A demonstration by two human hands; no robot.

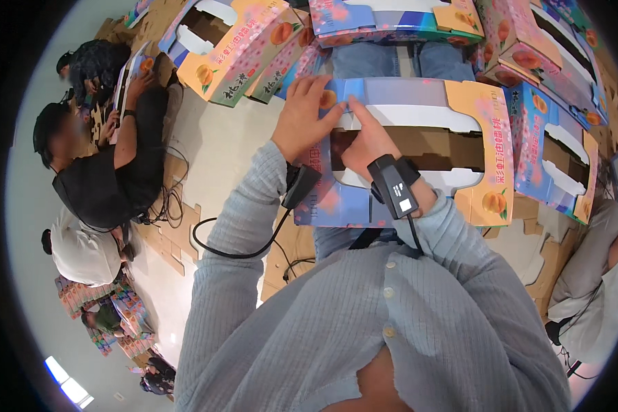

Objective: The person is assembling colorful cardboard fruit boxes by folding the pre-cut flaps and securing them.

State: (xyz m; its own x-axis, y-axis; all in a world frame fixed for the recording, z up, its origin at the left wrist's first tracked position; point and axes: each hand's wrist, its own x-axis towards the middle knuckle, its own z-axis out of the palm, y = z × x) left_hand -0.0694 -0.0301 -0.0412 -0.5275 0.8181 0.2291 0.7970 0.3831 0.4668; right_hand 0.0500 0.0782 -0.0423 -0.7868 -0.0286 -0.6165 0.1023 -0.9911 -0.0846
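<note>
Fingers (321, 89) of the left hand (302, 120) lie flat and spread on the near-left top corner of a printed cardboard fruit carton in blue, pink and orange with peach pictures (491, 147), pressing its white-edged flap. Right hand (367, 141) reaches into the carton's long open slot, index finger stretched up along the flap edge toward the left hand, the other fingers curled over the flap's rim; the two hands nearly touch. Both wrists carry small black strapped devices (395, 185) with cables running back over the grey-blue ribbed sleeves. This carton rests across the person's lap, above the jeans-clad knees.

More cartons of the same print (244, 51) lie beyond and to the right. Flat brown cardboard pieces (168, 244) lie on the pale floor. At left, another person in a black shirt (106, 182) sits bent over a carton.
</note>
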